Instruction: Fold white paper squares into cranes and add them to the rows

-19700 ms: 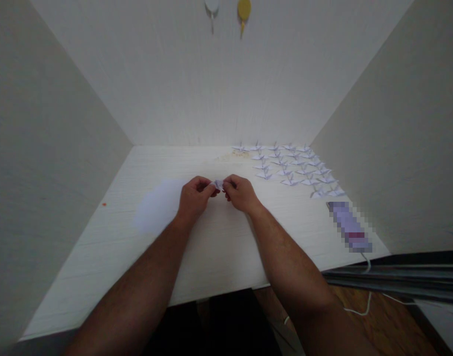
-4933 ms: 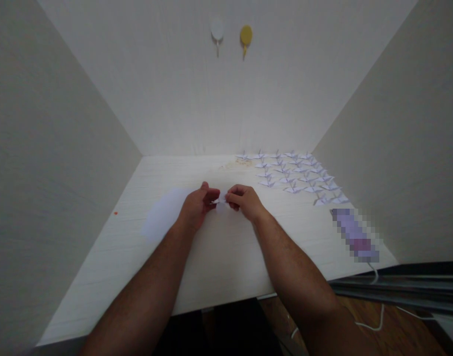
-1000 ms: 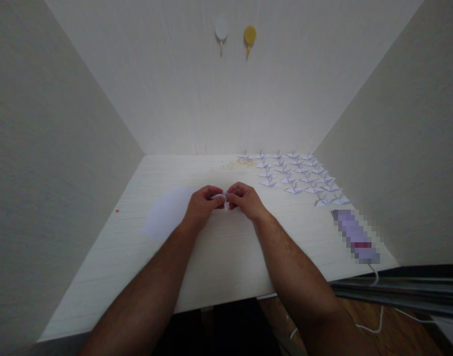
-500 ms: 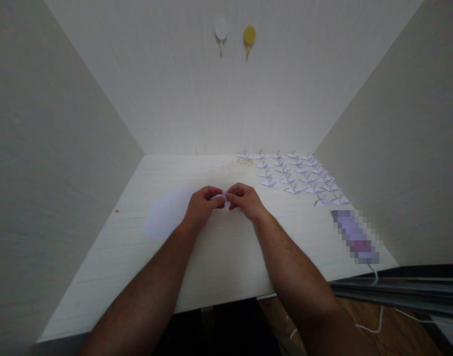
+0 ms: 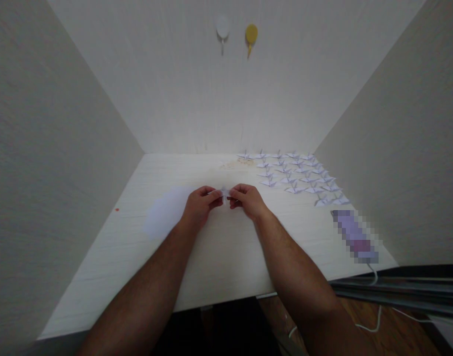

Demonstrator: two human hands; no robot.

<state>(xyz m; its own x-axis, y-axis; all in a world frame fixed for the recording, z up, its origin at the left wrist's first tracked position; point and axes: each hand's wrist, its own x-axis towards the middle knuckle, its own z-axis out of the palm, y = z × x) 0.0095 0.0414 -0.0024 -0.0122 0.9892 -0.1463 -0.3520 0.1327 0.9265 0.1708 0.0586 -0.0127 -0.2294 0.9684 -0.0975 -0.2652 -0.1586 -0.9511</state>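
Between my fingertips, above the middle of the table, is a small white folded paper [image 5: 224, 193], mostly covered by the fingers. My left hand [image 5: 203, 203] pinches its left side between thumb and fingers. On the opposite side my right hand [image 5: 247, 200] pinches it the same way, the two hands almost meeting. A narrow bit of the paper points down between them. White paper cranes [image 5: 294, 189] stand in rows beyond my right hand, toward the back right. Just left of my left hand lies a pale white sheet or stack of paper [image 5: 166, 210], partly hidden by that hand.
A blurred-out flat device [image 5: 354, 236] with a white cable [image 5: 376, 275] lies near the table's right edge. Walls enclose the table [image 5: 226, 267] at the back and both sides. A white hook [image 5: 222, 27] and a yellow hook [image 5: 251, 33] hang on the back wall.
My fingers have shifted slightly on the folded paper, and it now spans flatter between both thumbs. The cranes and the device have stayed put.
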